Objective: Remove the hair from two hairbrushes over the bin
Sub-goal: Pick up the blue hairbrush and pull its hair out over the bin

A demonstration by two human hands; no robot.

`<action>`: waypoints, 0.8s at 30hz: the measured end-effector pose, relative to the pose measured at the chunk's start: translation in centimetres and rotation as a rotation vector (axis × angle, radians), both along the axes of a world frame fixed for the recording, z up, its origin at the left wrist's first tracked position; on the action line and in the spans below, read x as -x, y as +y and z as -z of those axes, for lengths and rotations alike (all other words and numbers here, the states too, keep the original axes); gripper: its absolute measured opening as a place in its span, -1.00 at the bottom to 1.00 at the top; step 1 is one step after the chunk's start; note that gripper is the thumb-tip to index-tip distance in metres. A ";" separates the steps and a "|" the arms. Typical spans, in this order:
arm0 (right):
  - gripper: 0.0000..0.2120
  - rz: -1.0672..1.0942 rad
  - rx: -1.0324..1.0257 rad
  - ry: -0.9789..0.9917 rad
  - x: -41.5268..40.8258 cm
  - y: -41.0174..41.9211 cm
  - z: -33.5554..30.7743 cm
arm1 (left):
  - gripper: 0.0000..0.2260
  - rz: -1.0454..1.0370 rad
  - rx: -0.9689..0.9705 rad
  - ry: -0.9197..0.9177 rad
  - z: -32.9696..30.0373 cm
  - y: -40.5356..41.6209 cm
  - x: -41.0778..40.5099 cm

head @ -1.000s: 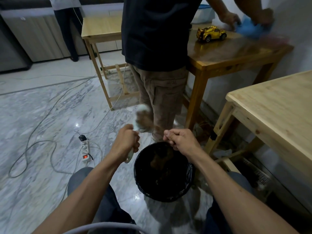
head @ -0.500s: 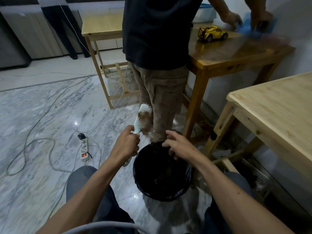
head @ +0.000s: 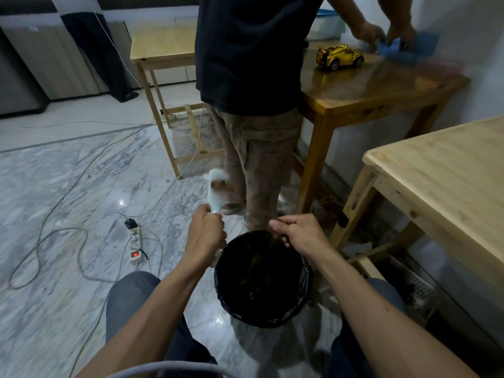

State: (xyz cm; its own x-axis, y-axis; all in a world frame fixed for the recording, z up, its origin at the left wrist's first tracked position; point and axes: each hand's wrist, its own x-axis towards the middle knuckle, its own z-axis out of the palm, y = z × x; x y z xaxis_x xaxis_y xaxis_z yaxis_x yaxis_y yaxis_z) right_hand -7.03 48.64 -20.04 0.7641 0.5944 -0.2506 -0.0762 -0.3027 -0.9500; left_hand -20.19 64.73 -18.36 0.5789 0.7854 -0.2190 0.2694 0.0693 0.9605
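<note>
Marble flooring [head: 68, 186], grey-veined and glossy, carries loose cables and a white power strip [head: 135, 245] with a lit red switch, well to the left of the left hand. Left hand [head: 205, 238] is closed around the handle of a pale hairbrush [head: 216, 188]; the brush head rises above the fist, tilted slightly away, blurred, with a brownish tuft of hair caught in the bristles. The handle's lower end shows just below the fist, beside the bin rim. Bin [head: 263, 320], round and lined with a black bag, stands on the floor between the seated person's knees, directly below and between both hands; brownish clumps lie inside. Right hand [head: 297, 233] hovers over the far rim of the bin, fingers curled and pinched together; a dark wisp appears to hang beneath them, though whether it is held hair cannot be told for certain. Beyond both hands a second person [head: 253, 77] stands in a dark shirt and khaki trousers at a varnished wooden table [head: 381, 91] bearing a gold toy car [head: 339, 56]. Right of the right hand stands a pale wooden table [head: 450, 170].
</note>
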 end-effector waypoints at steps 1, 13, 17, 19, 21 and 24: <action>-0.94 0.004 0.020 -0.005 -0.1 -0.4 0.3 | -0.93 -0.024 -0.013 0.003 0.1 0.4 0.0; -0.51 -0.137 0.048 0.111 0.5 0.2 -1.0 | -0.83 0.172 -0.262 0.058 0.0 -1.8 0.9; -0.73 -0.127 -0.117 0.179 0.6 1.3 -1.4 | -0.86 0.275 -0.355 0.053 -0.5 -3.5 1.0; -0.87 -0.100 -0.163 0.146 0.9 1.6 -1.2 | -0.88 0.286 -0.333 0.062 -0.3 -3.6 0.7; -0.83 -0.054 -0.162 0.096 0.9 1.3 -0.8 | -0.88 0.211 -0.211 0.051 0.2 -2.8 0.5; -0.78 -0.015 -0.109 0.030 0.6 0.2 -0.5 | -0.95 0.004 -0.026 0.031 0.5 -1.3 0.3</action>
State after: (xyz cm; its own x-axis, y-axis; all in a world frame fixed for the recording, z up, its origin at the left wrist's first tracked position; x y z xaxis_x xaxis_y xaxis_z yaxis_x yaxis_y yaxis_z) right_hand -7.65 48.82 -19.57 0.7480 0.6309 -0.2061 -0.1010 -0.1988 -0.9748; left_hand -20.47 63.43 -18.87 0.5751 0.7890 -0.2163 0.2994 0.0430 0.9531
